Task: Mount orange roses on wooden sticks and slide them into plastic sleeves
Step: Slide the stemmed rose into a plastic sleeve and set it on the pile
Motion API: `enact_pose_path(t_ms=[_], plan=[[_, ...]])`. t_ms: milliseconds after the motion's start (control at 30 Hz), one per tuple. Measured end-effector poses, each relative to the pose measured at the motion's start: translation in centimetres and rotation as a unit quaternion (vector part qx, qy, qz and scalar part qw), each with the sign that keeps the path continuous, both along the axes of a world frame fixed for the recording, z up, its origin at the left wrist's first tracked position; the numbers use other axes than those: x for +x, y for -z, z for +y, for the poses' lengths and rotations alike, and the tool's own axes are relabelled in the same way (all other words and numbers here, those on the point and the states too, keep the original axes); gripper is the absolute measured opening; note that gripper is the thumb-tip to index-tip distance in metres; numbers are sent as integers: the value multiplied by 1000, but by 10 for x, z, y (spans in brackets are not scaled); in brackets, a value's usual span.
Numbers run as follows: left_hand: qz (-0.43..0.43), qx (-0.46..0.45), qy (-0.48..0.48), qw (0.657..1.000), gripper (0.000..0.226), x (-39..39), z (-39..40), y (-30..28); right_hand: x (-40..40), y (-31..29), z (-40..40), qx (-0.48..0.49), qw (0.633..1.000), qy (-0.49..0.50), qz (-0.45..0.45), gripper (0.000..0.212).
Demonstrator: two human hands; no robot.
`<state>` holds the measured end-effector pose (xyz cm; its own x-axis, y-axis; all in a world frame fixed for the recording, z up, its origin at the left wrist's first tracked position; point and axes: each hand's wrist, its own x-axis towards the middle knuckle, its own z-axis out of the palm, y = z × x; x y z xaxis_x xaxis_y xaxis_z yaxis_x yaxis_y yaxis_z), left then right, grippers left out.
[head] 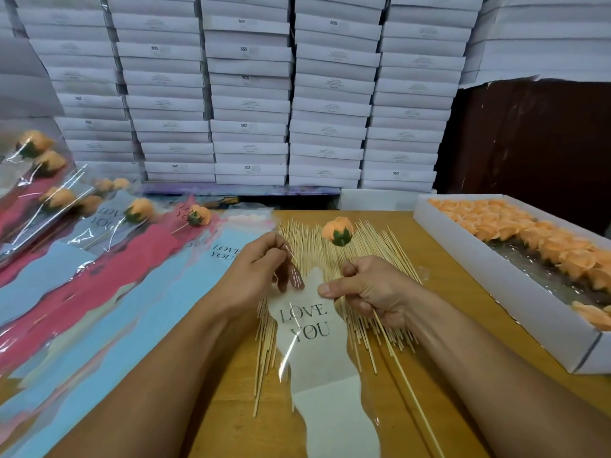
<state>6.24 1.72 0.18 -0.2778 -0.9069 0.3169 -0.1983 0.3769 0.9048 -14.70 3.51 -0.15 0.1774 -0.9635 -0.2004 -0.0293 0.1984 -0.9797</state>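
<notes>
A clear plastic sleeve (310, 342) with a white "LOVE YOU" panel lies over the spread of wooden sticks (373, 256). My left hand (261, 269) pinches the sleeve's top edge, fingers inside the opening. My right hand (370, 289) pinches the sleeve's other edge and also grips a wooden stick (403, 378) that runs down towards me. The orange rose (339, 231) with its green base is on the far end of that stick, above the sleeve's mouth.
A white box (515, 299) of loose orange roses (535, 239) stands at the right. Blue and pink sleeves (109, 292) fan out at the left, with finished sleeved roses (139, 209) behind them. Stacked white boxes (251, 94) form a wall at the back.
</notes>
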Motion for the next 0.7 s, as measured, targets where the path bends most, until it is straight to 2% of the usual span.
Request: enact_pose_path(t_ms=[133, 200, 300, 367, 467, 567, 700], plan=[[62, 43, -6, 997, 27, -2, 2, 0, 2, -2, 1, 8, 1000, -28, -10, 42], [71, 58, -11, 996, 28, -2, 2, -1, 0, -3, -3, 21, 999, 5, -38, 48], [72, 83, 31, 993, 24, -1, 2, -1, -3, -8, -16, 21, 990, 90, -104, 32], [70, 96, 64, 991, 22, -1, 3, 0, -5, -15, -29, 9, 988, 127, -86, 26], [61, 101, 96, 988, 14, 0, 4, 0, -5, -31, -51, 23, 989, 131, -59, 23], [89, 109, 137, 980, 10, -1, 3, 1, -4, -46, -77, 37, 989, 130, -65, 27], [101, 104, 180, 973, 9, 2, 0, 2, -6, -69, -112, 14, 982, 176, -72, 28]])
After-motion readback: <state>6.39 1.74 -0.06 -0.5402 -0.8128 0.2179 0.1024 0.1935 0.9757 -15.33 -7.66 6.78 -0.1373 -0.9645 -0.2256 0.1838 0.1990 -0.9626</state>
